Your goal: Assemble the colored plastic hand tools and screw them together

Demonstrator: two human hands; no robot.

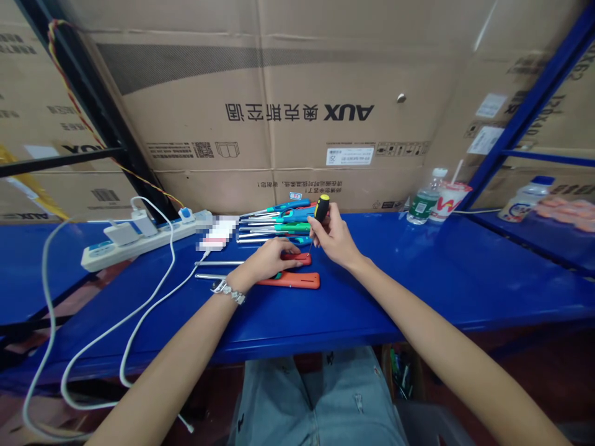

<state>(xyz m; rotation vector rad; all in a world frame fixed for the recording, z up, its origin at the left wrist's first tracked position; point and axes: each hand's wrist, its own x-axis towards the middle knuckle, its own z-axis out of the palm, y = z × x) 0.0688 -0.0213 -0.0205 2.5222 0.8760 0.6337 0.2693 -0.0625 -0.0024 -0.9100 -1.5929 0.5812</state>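
Note:
My right hand (pixel 335 238) grips a screwdriver (pixel 321 209) with a black and yellow handle. It stands nearly upright, its thin shaft pointing down to the end of a red long-necked lighter (pixel 304 259). Fingers of my left hand (pixel 272 260) close over that lighter and press it to the table; its metal neck sticks out to the left. Nearer to me lies an orange long-necked lighter (pixel 297 280), partly under my left hand. Beyond both hands, several more such lighters (pixel 288 228) in blue, green and red lie side by side.
A white power strip (pixel 139 238) with plugs and loose white cables (pixel 160 288) occupies the left of the blue table (pixel 372 297). At the back right stand a water bottle (pixel 423 201), a paper cup (pixel 449 201) and another bottle (pixel 525 199). Large cardboard boxes (pixel 288 74) rise behind.

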